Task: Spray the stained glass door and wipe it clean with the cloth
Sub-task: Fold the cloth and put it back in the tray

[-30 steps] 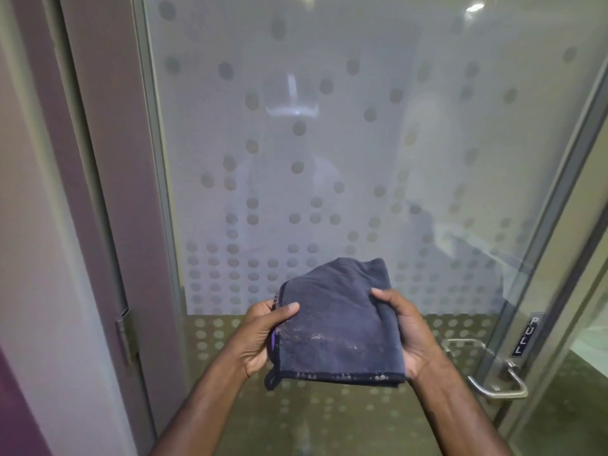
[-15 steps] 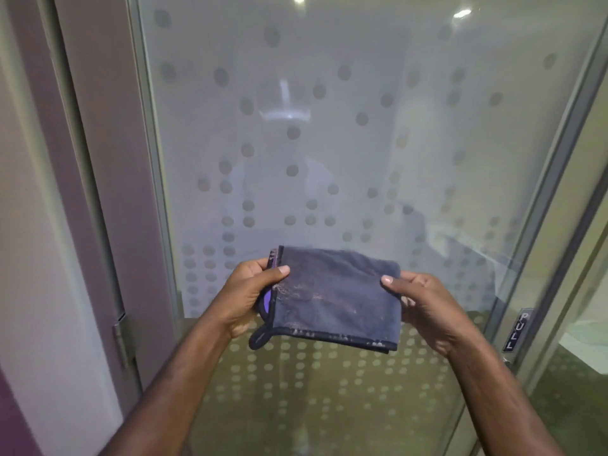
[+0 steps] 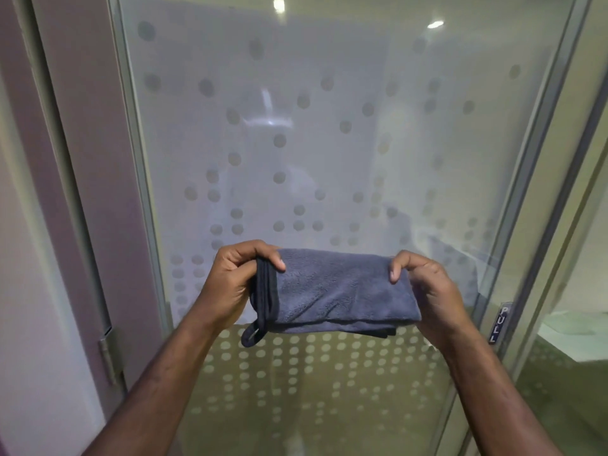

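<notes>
A frosted glass door (image 3: 329, 143) with a pattern of dots fills the view in front of me. Between my hands, in front of its lower half, I hold a folded blue-grey cloth (image 3: 332, 291). My left hand (image 3: 230, 284) pinches the cloth's dark hemmed left end, where a small loop hangs down. At the cloth's right end, my right hand (image 3: 427, 291) grips it with the thumb on top. No spray bottle is in view.
A metal door frame (image 3: 533, 192) runs down the right side and carries a small "PULL" label (image 3: 500, 322). On the left stands a mauve wall panel (image 3: 88, 159) with a hinge (image 3: 108, 357) low down. More glass lies at far right.
Both hands have folded the cloth narrower and turned its cleaner side toward me. The view has tilted up, so the door handle at lower right is out of sight.
</notes>
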`<move>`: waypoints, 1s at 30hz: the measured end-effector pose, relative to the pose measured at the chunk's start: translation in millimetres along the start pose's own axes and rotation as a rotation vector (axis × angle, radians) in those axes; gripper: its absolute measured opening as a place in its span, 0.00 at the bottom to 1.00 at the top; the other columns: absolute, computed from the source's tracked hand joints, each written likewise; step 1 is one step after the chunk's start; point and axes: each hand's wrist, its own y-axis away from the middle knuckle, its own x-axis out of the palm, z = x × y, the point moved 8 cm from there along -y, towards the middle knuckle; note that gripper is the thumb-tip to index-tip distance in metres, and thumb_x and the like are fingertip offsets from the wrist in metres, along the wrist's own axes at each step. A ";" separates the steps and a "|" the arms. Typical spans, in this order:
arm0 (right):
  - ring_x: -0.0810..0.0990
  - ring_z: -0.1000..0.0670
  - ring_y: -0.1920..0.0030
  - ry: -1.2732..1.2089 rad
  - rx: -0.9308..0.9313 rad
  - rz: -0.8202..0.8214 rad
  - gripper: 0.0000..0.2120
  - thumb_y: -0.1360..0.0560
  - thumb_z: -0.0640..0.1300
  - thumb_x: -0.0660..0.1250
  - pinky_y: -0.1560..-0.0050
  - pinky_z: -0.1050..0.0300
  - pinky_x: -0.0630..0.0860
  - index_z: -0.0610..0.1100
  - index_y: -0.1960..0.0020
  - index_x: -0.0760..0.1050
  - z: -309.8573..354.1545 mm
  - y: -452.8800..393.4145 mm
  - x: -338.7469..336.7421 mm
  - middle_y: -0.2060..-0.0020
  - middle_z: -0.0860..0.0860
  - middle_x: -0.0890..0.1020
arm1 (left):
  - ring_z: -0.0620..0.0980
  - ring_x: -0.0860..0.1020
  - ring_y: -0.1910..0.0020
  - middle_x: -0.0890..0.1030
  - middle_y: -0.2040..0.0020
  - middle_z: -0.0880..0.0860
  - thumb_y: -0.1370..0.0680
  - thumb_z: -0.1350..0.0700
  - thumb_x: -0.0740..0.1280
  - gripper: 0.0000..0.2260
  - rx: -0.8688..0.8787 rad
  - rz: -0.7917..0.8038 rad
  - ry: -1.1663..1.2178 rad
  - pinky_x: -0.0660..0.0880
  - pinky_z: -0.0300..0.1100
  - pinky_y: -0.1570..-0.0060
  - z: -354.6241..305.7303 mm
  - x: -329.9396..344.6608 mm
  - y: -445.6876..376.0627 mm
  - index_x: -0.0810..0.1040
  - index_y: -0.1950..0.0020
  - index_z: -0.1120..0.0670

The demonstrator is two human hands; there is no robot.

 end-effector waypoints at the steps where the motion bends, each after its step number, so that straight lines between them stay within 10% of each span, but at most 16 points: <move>1: 0.66 0.34 0.66 0.026 0.008 0.020 0.05 0.33 0.41 0.63 0.66 0.51 0.59 0.42 0.64 0.77 0.8 0.4 2.2 0.65 0.34 0.68 | 0.56 0.69 0.64 0.78 0.64 0.54 0.27 0.65 0.59 0.16 -0.014 0.000 0.012 0.63 0.44 0.64 1.5 -1.2 0.4 0.84 0.65 0.53; 7: 0.72 0.48 0.61 0.198 -0.045 0.162 0.12 0.28 0.31 0.68 0.64 0.61 0.73 0.44 0.49 0.72 9.8 9.8 21.0 0.60 0.48 0.75 | 0.52 0.71 0.67 0.75 0.57 0.63 0.26 0.55 0.55 0.17 -0.116 0.054 0.024 0.62 0.44 0.68 18.4 -15.0 1.7 0.84 0.60 0.54; 13: 0.73 0.54 0.61 0.468 -0.048 0.188 0.29 0.26 0.23 0.67 0.61 0.61 0.73 0.50 0.35 0.66 15.7 7.4 42.0 0.60 0.57 0.76 | 0.55 0.85 0.48 0.86 0.51 0.60 0.27 0.46 0.69 0.18 -0.012 0.118 -0.252 0.80 0.51 0.44 15.0 2.0 -2.1 0.76 0.49 0.61; 20: 0.82 0.50 0.56 0.883 -0.190 0.305 0.33 0.29 0.29 0.71 0.56 0.53 0.78 0.58 0.36 0.65 21.7 13.5 79.9 0.47 0.51 0.77 | 0.42 0.81 0.39 0.83 0.39 0.45 0.35 0.40 0.82 0.34 -0.230 0.571 -0.543 0.78 0.51 0.36 50.7 74.7 1.1 0.73 0.33 0.40; 25: 0.81 0.50 0.52 1.013 -0.187 0.267 0.32 0.30 0.31 0.71 0.50 0.49 0.80 0.57 0.35 0.67 18.2 27.8 62.8 0.48 0.51 0.76 | 0.38 0.82 0.53 0.87 0.55 0.45 0.30 0.57 0.81 0.12 -0.231 0.640 -0.419 0.78 0.35 0.50 58.2 117.5 4.9 0.86 0.51 0.44; 30: 0.81 0.46 0.44 0.735 -0.156 0.055 0.20 0.27 0.35 0.75 0.41 0.50 0.78 0.45 0.38 0.74 15.6 56.8 -3.3 0.45 0.50 0.81 | 0.42 0.70 0.64 0.74 0.67 0.44 0.32 0.56 0.82 0.09 -0.236 0.713 -0.333 0.66 0.42 0.62 77.6 159.7 6.5 0.83 0.64 0.52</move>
